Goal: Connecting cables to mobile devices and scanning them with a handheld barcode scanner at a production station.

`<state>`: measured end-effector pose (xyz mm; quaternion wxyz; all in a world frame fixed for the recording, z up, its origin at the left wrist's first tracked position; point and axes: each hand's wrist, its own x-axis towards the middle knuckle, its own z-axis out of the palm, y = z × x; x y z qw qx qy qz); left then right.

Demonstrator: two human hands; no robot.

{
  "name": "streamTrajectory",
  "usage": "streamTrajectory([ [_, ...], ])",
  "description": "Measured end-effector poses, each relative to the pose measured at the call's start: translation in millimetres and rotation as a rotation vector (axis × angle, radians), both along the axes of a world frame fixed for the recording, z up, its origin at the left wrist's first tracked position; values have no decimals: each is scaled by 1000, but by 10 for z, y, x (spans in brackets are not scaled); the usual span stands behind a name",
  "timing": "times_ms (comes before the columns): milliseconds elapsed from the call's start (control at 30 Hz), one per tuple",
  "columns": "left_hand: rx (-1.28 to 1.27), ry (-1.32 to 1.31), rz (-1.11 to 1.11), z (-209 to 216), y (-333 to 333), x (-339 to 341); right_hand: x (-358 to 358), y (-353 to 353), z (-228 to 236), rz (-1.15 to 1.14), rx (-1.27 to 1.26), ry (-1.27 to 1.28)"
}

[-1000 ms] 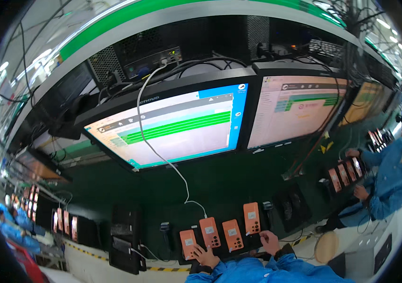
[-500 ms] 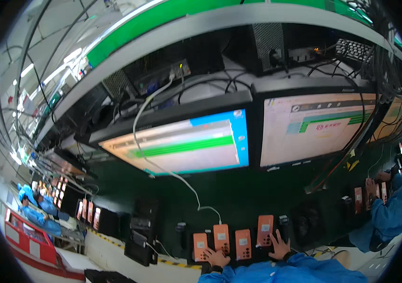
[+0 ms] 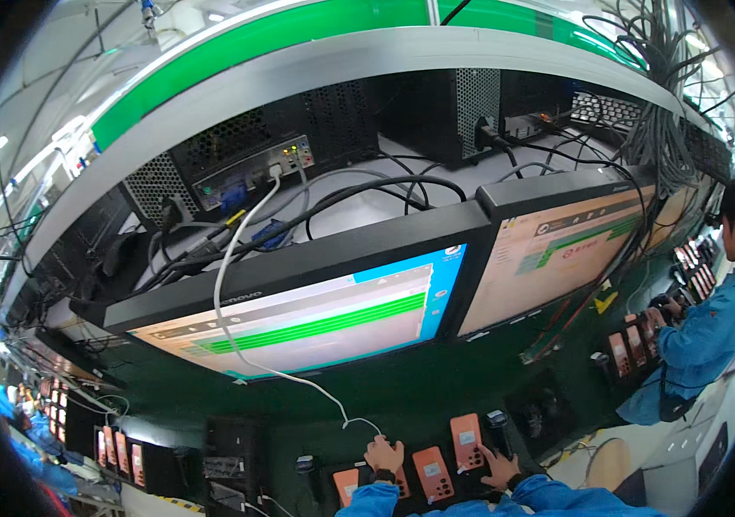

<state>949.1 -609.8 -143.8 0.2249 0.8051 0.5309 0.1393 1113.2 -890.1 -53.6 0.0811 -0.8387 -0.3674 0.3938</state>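
Observation:
Several orange phones lie back up in a row at the near edge of the dark green table. My left hand [image 3: 383, 454] is closed at the top end of one phone [image 3: 402, 484], gripping the end of a white cable [image 3: 315, 385]; the plug itself is hidden by my fingers. My right hand [image 3: 499, 468] rests with spread fingers at the lower right side of another phone [image 3: 467, 443]. Between my hands lies a phone [image 3: 433, 474] with a white label. A further phone [image 3: 347, 487] is left of my left wrist.
Two monitors [image 3: 324, 320] [image 3: 557, 258] stand behind the phones, under a shelf with computers and tangled cables. Black handheld devices [image 3: 305, 470] [image 3: 499, 422] flank the row. Black trays [image 3: 234, 461] sit at the left. A co-worker [image 3: 703, 319] handles phones at the right.
My left hand has moved from the lower phones up to the cable end and closed there. My right hand stays by its phone. The view has tilted and shifted, showing more of the co-worker.

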Motion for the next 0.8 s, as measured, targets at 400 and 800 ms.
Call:
streamTrajectory([
  [400, 19, 28, -352, -92, 149, -149, -522, -436, -307, -355, 240, 80],
  [800, 96, 82, -134, -40, 51, -127, -513, -424, -316, -364, 225, 78],
])
